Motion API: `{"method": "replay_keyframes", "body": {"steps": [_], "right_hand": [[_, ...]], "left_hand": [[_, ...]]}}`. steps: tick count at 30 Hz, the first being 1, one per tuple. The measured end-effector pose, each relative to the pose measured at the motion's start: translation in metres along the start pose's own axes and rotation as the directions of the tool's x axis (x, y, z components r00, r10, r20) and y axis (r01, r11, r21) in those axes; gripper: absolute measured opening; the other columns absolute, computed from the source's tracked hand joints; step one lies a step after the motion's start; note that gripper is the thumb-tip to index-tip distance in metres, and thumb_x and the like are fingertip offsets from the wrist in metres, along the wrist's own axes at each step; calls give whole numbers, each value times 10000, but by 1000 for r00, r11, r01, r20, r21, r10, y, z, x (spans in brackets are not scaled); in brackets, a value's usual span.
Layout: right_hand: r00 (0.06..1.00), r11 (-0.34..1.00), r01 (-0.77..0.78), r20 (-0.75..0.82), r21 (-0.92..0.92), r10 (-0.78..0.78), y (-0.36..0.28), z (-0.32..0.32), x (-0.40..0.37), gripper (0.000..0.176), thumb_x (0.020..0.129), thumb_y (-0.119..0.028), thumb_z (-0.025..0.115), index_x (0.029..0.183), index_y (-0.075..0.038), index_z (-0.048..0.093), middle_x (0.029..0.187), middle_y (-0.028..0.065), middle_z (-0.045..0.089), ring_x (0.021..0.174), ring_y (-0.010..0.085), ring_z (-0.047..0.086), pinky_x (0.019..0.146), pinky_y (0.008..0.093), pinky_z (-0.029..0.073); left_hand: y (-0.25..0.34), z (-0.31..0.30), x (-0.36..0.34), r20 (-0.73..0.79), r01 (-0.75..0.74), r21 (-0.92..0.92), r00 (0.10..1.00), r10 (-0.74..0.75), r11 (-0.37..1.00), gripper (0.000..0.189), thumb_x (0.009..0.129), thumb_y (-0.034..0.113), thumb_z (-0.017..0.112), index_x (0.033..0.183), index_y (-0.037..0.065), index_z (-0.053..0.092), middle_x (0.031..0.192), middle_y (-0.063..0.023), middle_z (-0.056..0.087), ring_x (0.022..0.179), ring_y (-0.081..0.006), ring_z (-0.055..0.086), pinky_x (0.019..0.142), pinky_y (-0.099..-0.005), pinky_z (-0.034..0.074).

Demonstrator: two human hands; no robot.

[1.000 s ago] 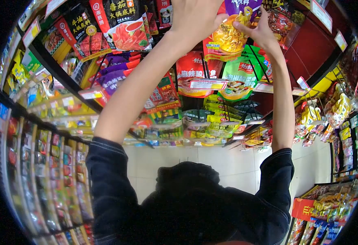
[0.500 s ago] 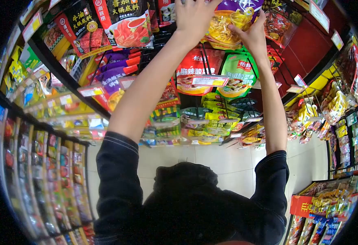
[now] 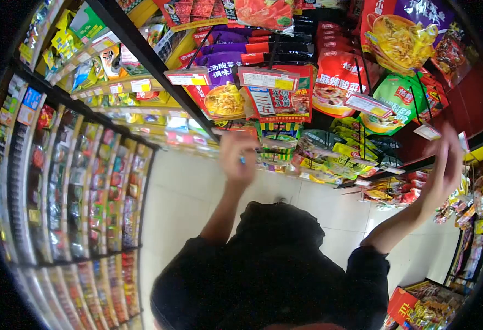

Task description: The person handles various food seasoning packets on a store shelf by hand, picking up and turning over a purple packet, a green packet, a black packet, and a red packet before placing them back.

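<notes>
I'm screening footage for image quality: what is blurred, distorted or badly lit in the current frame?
Head view: both the left hand and right hand are motion-blurred; the lens bends the left-side shelving and blackens the corners; the pale floor carries glare toward the right; the black clothing loses nearly all detail.

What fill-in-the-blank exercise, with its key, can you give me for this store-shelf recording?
1. The hand nearer the green pouch is the person's ____ one.
2. The sleeve on that arm is ____.
3. The large pouch hanging just left of the green pouch in the picture is mostly ____.
4. The floor is laid with pale ____.

Missing words: right; black; red; tiles.
</notes>
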State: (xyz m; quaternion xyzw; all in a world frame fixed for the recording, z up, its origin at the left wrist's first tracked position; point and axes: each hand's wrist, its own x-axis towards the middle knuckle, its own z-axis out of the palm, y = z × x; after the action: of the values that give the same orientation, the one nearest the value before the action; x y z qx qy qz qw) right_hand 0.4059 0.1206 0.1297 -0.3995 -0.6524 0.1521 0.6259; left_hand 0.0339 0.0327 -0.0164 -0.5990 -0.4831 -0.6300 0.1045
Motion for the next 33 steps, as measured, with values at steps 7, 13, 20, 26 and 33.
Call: {"method": "replay_keyframes", "body": {"steps": [7, 13, 20, 26, 33], "right_hand": [[729, 706, -636, 542, 311, 418, 61, 62, -150, 154, 992, -99, 612, 1063, 14, 688, 818, 64, 656, 673, 126, 616, 573, 267, 486], [534, 598, -794, 597, 111, 598, 96, 109, -231, 215, 984, -52, 593, 1178, -13, 678, 897, 50, 680, 760, 109, 657, 610, 249, 542], [612, 610, -779, 395, 149, 685, 124, 80, -219, 254, 1014, -130, 596, 1245, -38, 647, 1038, 57, 690, 883, 127, 669, 711, 270, 553], [770, 753, -636, 73, 168, 634, 179, 44, -170, 399, 972, -145, 660, 1348, -44, 572, 1249, 65, 605, 1109, 152, 585, 965, 306, 482], [874, 892, -451, -220, -35, 433, 253, 18, -59, 757, 900, -276, 782, 1504, -58, 381, 1501, 210, 360, 1328, 294, 447, 1073, 398, 428]], "left_hand": [[-118, -40, -47, 24, 597, 9, 802, -597, 802, 207, 948, 45, 645, 1143, 20, 579, 1050, -69, 605, 918, -148, 604, 805, -284, 511], [-117, 16, -43, 254, 626, -112, 769, -587, 772, 430, 989, 207, 647, 1339, 7, 498, 1237, -132, 596, 1092, -209, 604, 905, -331, 518], [-118, 45, -92, 242, 669, -82, 732, -636, 739, 524, 1003, 265, 628, 1422, 10, 445, 1317, -145, 566, 1104, -207, 596, 931, -334, 488], [-76, 23, -175, 331, 667, -23, 708, -624, 744, 283, 987, 185, 625, 1236, 55, 595, 1160, -82, 636, 955, -159, 589, 769, -293, 500], [-40, 25, -210, 602, 848, 33, 405, -688, 528, 170, 914, 49, 596, 1077, 59, 639, 1053, -50, 667, 854, -154, 636, 735, -282, 506]]}}
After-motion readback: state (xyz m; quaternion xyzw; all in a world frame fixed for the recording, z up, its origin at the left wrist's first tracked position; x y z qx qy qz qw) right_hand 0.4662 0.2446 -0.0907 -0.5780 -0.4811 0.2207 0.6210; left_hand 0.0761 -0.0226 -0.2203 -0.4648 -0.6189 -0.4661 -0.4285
